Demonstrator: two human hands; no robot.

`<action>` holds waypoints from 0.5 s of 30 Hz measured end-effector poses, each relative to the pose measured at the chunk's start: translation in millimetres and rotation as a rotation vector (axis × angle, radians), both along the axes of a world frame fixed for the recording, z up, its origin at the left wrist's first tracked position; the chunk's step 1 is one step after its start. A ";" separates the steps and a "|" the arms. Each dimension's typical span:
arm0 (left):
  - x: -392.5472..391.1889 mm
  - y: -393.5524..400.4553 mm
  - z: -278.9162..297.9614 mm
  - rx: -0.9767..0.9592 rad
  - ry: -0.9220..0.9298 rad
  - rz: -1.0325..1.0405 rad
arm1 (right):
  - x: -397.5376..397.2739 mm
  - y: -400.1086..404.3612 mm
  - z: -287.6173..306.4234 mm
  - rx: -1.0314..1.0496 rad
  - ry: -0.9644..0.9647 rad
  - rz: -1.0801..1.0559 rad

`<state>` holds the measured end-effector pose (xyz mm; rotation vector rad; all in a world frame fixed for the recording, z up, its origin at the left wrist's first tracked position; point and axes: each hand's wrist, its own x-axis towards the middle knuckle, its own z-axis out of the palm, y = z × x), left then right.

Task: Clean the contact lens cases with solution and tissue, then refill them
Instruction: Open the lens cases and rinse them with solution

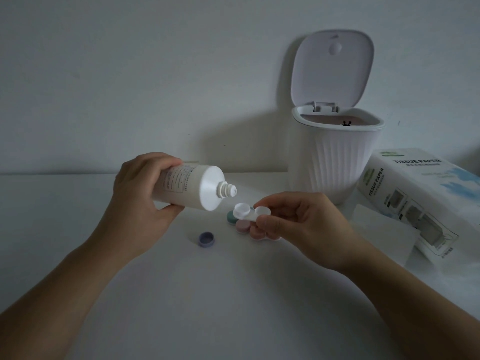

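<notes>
A dim white tabletop (233, 294) is set against a plain pale wall, which fills the upper half of the frame. At the right of centre a ribbed white bin (335, 157) is seen with its hinged lid thrown back, and at the right edge a pack marked "TISSUE PAPER" (415, 196) is laid on its side, with a flat white sheet (384, 232) spread just in front of it.

Left of centre, the solution bottle (192, 187) is gripped round its body by the left hand (140, 201), fingers curled over the top and thumb beneath; it is tipped with its uncapped threaded nozzle aimed down and to the right. It is judged a light, squeezable plastic bottle, best held at mid-body as here, so that pressure can be metered.

Just below the nozzle, the white lens case (249, 211), two shallow open wells joined by a bridge, is pinched at its right-hand well by the right hand (298, 222), thumb and forefinger closed on it. The case is judged small, rigid, very light and likely slippery once wetted; a grip at the end well or bridge keeps the other well clear for filling.

Beneath the case, a green cap (230, 217) and a pink cap (242, 226) are partly hidden on the table, and a purple cap (206, 239) is left apart, lower left of them.
</notes>
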<state>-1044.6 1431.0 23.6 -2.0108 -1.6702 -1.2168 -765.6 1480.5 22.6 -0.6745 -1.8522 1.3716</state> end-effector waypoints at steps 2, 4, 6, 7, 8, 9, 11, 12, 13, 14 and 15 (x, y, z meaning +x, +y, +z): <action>-1.3 0.8 -1.0 0.006 0.011 -0.001 | -0.1 0.0 -0.1 0.002 0.006 -0.005; -2.3 1.4 -2.2 0.013 0.029 -0.004 | -0.1 0.0 0.2 -0.002 0.010 -0.003; -3.1 1.8 -3.3 0.018 0.047 -0.009 | 0.1 -0.2 0.7 0.005 0.003 -0.002; -3.3 2.0 -3.7 0.019 0.054 -0.010 | 0.4 -0.4 1.1 0.009 -0.001 -0.002; -3.4 2.0 -3.8 0.018 0.060 -0.009 | 0.4 -0.3 1.3 0.010 -0.003 -0.001; -3.4 2.1 -3.8 0.019 0.066 -0.007 | 0.5 -0.4 1.2 0.009 -0.004 0.000; -3.4 2.2 -3.3 0.022 0.076 -0.001 | 0.3 -0.3 1.2 0.009 -0.005 0.003; -3.2 2.2 -3.1 0.024 0.077 0.003 | 0.4 -0.1 0.9 0.011 -0.009 0.001; -2.9 2.2 -2.9 0.025 0.073 0.006 | 0.6 0.2 0.5 0.014 -0.013 0.000; -2.6 2.0 -2.8 0.024 0.063 0.009 | 1.1 0.4 -0.1 0.014 -0.015 0.002; -2.3 2.0 -2.8 0.023 0.050 0.010 | 1.3 0.5 -0.5 0.014 -0.018 0.004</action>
